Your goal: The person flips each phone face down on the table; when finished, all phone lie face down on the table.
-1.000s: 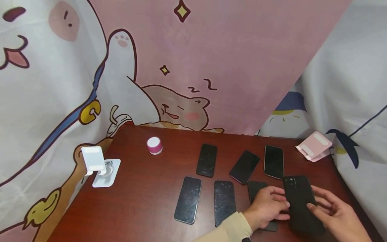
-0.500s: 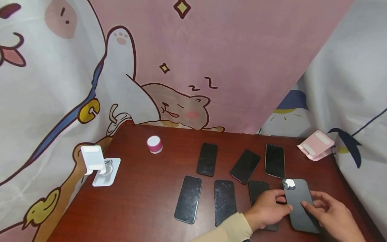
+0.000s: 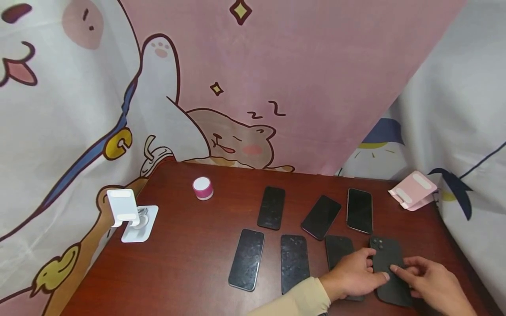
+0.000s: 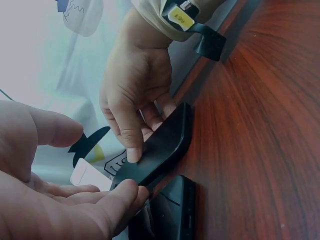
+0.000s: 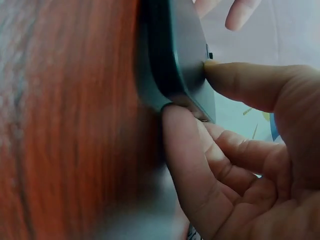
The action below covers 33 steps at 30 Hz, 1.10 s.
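Note:
A black smartphone (image 3: 387, 259) lies back up at the table's right side, its camera corner at the upper left. My right hand (image 3: 435, 281) pinches its right edge, thumb on the back. In the right wrist view the right fingers (image 5: 185, 140) curl against the phone's edge, partly underneath. My left hand (image 3: 353, 272) is at the phone's left side with fingertips at its edge. The left thumb (image 4: 60, 132) stands off the phone in the left wrist view. Another dark phone (image 3: 336, 248) lies partly hidden below the left hand.
Several other phones lie screen up on the brown table (image 3: 178, 263), among them a silver-edged phone (image 3: 246, 260) and a tilted phone (image 3: 321, 217). A white phone stand (image 3: 128, 215) and a pink jar (image 3: 203, 188) are at left, a pink stand (image 3: 413, 191) at back right.
The phone has been lowered toward the table and its back turned from catching the light to dark. Both hands followed it; the left thumb has moved over the phone's back.

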Motion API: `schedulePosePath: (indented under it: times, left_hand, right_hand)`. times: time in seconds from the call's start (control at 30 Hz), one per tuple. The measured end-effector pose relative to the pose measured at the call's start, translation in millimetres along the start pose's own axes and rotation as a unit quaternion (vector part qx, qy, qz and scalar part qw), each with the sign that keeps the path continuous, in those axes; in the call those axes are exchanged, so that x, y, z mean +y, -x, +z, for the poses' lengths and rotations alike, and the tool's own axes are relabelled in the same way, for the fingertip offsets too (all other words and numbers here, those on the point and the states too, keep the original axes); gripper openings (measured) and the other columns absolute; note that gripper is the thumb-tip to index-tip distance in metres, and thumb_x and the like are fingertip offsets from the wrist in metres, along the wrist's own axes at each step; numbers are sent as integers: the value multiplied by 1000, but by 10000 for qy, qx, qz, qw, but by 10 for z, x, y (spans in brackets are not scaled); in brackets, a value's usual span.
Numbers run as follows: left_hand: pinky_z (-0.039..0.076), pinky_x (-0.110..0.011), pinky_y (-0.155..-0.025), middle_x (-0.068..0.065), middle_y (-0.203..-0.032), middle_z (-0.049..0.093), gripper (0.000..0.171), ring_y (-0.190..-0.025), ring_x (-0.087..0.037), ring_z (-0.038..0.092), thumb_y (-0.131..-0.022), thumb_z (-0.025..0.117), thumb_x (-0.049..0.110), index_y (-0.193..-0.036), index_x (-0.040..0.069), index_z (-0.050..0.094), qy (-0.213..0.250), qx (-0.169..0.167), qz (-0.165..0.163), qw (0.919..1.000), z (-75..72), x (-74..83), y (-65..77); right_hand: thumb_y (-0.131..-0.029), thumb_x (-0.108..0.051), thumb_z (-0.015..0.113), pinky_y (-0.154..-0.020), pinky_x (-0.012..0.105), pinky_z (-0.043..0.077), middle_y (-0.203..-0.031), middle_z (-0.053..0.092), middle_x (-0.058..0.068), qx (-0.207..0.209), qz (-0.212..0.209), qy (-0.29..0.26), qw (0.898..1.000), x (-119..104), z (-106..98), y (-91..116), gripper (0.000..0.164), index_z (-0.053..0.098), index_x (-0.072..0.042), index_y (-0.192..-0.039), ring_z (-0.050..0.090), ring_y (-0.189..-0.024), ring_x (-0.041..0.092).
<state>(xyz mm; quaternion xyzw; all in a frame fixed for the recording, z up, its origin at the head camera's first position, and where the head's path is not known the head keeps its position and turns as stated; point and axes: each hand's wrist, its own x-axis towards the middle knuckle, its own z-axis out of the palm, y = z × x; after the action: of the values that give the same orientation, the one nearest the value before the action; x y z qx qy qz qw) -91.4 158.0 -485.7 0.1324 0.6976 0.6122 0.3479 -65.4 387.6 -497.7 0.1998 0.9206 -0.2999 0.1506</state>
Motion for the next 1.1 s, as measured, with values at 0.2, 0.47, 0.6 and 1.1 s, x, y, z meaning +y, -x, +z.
schedulePosePath:
  times: [0.2,0.47,0.6,1.1]
  left_hand:
    - [56,-20,-91,-4,-132,73,47,-115,-5,70,-98,70,18,-144,20,59,-150,107,-66,9998,12,-17,9]
    - [56,-21,-95,-5,-137,71,46,-123,-10,68,-97,70,15,-142,19,60,38,14,-89,10000,4,-54,14]
    - [56,-21,-92,-2,-134,71,43,-120,-7,68,-98,70,14,-140,18,62,75,0,7,10000,-34,-64,49]
    - [55,-18,-83,2,-121,71,33,-102,-1,67,-98,70,12,-131,13,67,295,1196,579,9907,-359,-87,276]
  right_hand:
    - [-89,-62,78,-56,33,57,-79,73,-1,-91,-101,156,9998,55,-2,-28,96,54,22,-128,70,-64,16]
    - [-95,-37,79,-60,34,63,-77,74,1,-79,56,-294,9995,59,6,-40,66,60,19,-126,74,-69,17]
    - [-97,-40,77,-58,34,60,-77,74,1,-14,-160,-59,9999,30,-22,-9,66,62,17,-125,72,-67,17]
    - [-99,-48,73,-55,25,48,-100,80,11,975,-1710,467,9793,-416,107,124,49,74,-5,-123,69,-73,8]
